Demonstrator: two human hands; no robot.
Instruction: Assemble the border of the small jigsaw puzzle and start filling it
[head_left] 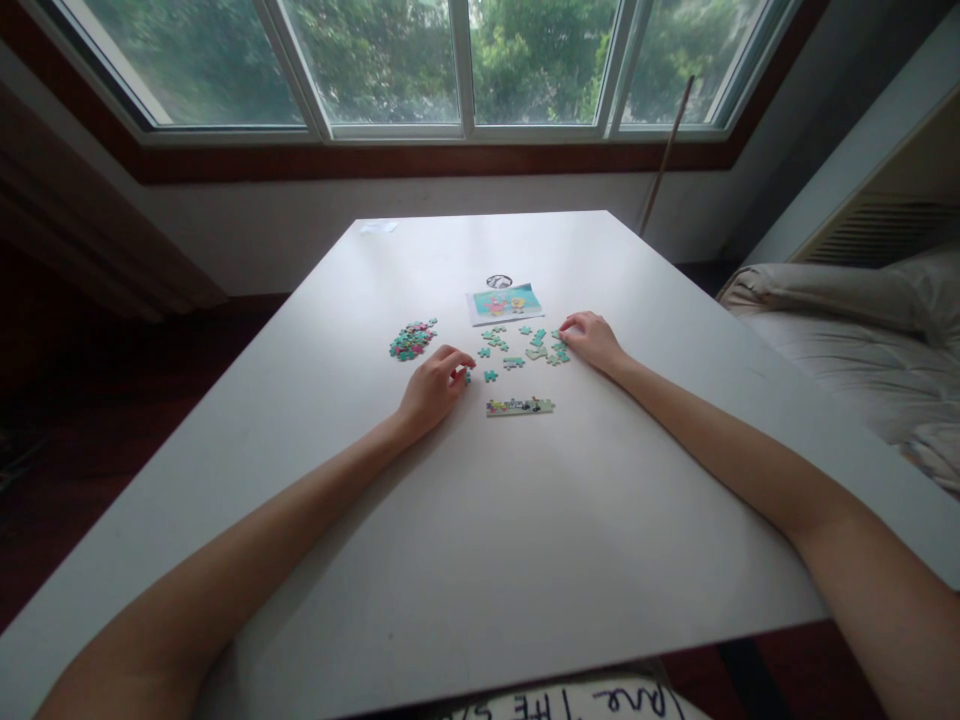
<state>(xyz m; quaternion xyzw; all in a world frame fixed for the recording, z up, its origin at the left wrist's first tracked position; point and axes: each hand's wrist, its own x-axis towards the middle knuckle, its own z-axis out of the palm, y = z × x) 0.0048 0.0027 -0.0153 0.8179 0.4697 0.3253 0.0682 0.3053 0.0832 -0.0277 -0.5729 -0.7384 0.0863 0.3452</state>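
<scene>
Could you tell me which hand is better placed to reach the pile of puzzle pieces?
Left, I would say: the left hand lies just beside the pile of puzzle pieces, while the right hand rests beyond the scattered loose pieces.

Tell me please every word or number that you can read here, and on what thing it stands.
"THE": handwritten in dark capitals on the white surface at the bottom edge; the letters on both sides of it are cut off and cannot be read.
Picture card: any print is too small to read.
No other text can be read.
</scene>
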